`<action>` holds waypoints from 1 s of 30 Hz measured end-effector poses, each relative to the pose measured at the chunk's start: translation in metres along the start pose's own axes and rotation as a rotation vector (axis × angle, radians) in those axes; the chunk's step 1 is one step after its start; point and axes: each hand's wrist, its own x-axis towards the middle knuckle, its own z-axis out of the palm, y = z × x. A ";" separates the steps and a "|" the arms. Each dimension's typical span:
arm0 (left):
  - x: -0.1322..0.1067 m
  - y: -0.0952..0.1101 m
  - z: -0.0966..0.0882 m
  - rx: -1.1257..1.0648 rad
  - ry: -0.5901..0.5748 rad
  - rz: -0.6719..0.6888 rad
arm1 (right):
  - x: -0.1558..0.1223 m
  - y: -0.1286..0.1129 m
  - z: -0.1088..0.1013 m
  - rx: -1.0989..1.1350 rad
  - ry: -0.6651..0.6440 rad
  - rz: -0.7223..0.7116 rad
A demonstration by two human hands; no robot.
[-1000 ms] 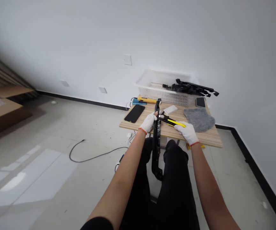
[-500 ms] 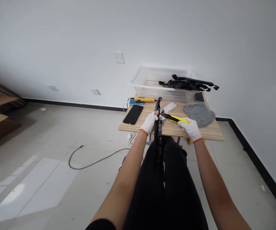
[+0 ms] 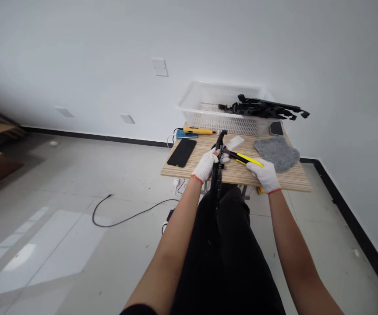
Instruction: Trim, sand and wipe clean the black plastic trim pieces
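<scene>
While left hand (image 3: 205,167) had fingers wrapped round long black part (image 3: 217,177), part's long axis ran away from body, from over legs (image 3: 231,245) across near edge of bench (image 3: 236,176). Right hand (image 3: 266,175) kept full, closed grip on yellow-and-black cutter (image 3: 248,159), set crosswise, tip aimed left at part. Part lay left of right grip; left hand nearer. Whether tip touched, could not tell. Grey cloth (image 3: 276,154) lay right, basket (image 3: 215,121) beyond.

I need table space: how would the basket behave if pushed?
The basket looks like thin, slotted plastic, so it may flex slightly. Black parts bunch toward its right, so it may drag unevenly; some overhang the rim and could slip.
</scene>
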 end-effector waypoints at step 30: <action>-0.014 0.008 0.005 0.088 -0.128 -0.081 | 0.001 0.004 0.003 0.053 0.105 -0.050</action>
